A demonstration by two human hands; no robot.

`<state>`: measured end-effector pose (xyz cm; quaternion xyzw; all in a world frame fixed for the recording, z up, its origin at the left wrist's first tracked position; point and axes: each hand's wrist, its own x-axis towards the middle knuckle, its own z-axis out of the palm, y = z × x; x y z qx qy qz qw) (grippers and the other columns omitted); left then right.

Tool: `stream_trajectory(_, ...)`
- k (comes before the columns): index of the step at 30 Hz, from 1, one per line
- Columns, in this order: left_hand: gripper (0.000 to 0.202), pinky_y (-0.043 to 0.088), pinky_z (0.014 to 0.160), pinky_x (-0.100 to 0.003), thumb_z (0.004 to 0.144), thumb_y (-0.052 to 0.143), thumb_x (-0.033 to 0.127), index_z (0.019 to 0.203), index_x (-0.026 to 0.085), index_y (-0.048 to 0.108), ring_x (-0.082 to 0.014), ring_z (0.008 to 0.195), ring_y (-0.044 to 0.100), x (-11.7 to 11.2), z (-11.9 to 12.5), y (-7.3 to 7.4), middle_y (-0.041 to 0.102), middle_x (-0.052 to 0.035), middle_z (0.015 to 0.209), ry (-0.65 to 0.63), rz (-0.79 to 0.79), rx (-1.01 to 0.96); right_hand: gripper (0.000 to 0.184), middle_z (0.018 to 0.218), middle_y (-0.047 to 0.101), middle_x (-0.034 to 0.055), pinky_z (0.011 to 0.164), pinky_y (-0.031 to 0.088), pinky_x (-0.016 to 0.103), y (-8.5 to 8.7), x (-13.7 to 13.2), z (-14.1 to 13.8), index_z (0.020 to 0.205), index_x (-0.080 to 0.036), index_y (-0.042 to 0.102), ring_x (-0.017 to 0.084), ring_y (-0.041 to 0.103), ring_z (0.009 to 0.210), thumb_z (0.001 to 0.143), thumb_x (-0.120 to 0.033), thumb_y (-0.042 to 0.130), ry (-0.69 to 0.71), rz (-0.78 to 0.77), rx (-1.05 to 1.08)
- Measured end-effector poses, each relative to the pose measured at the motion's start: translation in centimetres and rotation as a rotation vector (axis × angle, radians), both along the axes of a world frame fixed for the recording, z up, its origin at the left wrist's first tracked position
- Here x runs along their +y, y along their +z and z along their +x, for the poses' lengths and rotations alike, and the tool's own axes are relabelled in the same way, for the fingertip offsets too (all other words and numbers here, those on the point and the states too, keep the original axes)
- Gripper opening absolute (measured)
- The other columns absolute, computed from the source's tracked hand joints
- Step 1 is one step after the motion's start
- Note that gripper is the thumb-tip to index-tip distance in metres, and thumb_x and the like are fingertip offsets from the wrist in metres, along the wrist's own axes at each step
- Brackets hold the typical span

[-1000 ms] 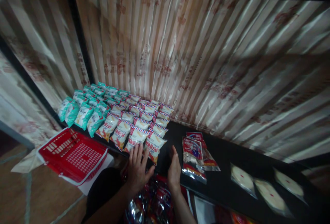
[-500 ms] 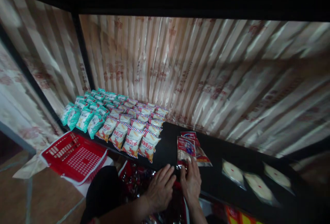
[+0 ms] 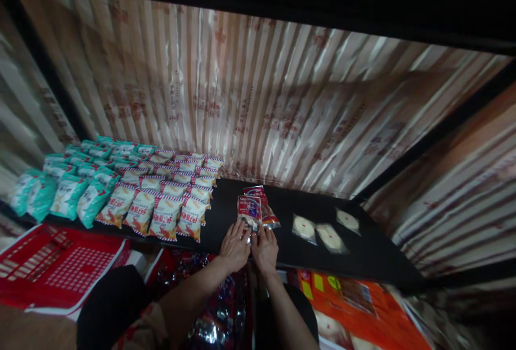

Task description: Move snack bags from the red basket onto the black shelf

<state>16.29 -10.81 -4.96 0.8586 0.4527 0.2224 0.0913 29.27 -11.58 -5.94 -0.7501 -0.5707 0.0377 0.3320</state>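
Note:
A red-topped snack packet (image 3: 249, 209) lies on the black shelf, partly over a second red snack packet (image 3: 266, 209). My left hand (image 3: 235, 248) has its fingers closed on the lower left end of the front packet. At the lower right end of that packet, my right hand (image 3: 265, 250) grips with its thumb and fingers. The packet's bottom edge is mostly hidden under my fingers. Below my forearms, a red crate holds many shiny dark-red packets (image 3: 217, 307).
Rows of teal snack bags (image 3: 68, 194) and white-and-orange snack bags (image 3: 165, 215) stand on the left of the black shelf (image 3: 282, 191). Three clear packs of pale round items (image 3: 330, 237) lie right. A red basket (image 3: 72, 264) and an orange bag (image 3: 363, 307) sit below.
My left hand has moved forward from above the crate to the front packet. My right hand stays at its lower end. The view has swung right, showing more of the orange bag.

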Motion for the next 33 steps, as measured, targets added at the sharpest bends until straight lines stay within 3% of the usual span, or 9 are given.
stream_trajectory(7,0.052,0.026,0.110,-0.046,0.084,0.043,0.029,0.134,0.015,0.043,-0.0242,0.132,0.035,-1.8,-0.8,-0.1,0.041,-0.0127,0.141,0.009,-0.005,0.041,0.051,0.118,0.060,0.0177,0.098,0.036,0.044,0.9,-1.1,-1.0,0.120,-0.008,0.056,0.030,0.048,0.115,0.082,-0.036,0.038,0.044,-0.026,0.018)
stream_trajectory(14,0.045,0.029,0.109,-0.047,0.083,0.045,0.029,0.125,0.015,0.050,-0.0247,0.125,0.044,-4.0,-2.0,0.0,0.052,-0.0130,0.132,0.018,0.033,0.002,0.050,0.112,0.063,0.0163,0.092,0.043,0.039,1.8,-2.8,-2.3,0.114,-0.010,0.059,0.027,0.058,0.103,0.081,-0.040,0.038,0.038,0.017,0.260)
stream_trajectory(21,0.032,0.029,0.110,-0.046,0.080,0.047,0.021,0.110,0.015,0.057,-0.0232,0.120,0.048,-5.7,-2.9,1.2,0.058,-0.0117,0.123,0.047,0.017,-0.037,0.053,0.100,0.068,0.0122,0.077,0.048,0.032,1.4,-3.6,-3.1,0.118,-0.013,0.052,0.023,0.065,0.087,0.074,-0.042,0.047,-0.081,-0.012,0.551)
stream_trajectory(28,0.033,0.035,0.106,-0.047,0.083,0.046,0.025,0.113,0.015,0.055,-0.0242,0.114,0.051,-6.1,-3.9,2.1,0.059,-0.0111,0.119,0.069,-0.025,-0.046,0.028,0.081,0.069,0.0075,0.071,0.046,0.029,2.6,-2.8,-3.0,0.085,-0.018,0.062,0.021,0.063,0.075,0.071,-0.039,0.050,0.070,-0.123,0.568)
stream_trajectory(33,0.044,0.037,0.104,-0.045,0.082,0.046,0.023,0.124,0.012,0.049,-0.0255,0.118,0.049,-5.3,-4.3,2.6,0.055,-0.0133,0.126,0.093,-0.065,-0.010,0.026,0.067,0.065,0.0019,0.062,0.043,0.026,3.0,-1.0,-3.1,0.075,-0.020,0.062,0.017,0.059,0.064,0.073,-0.040,0.046,0.075,-0.127,0.564)
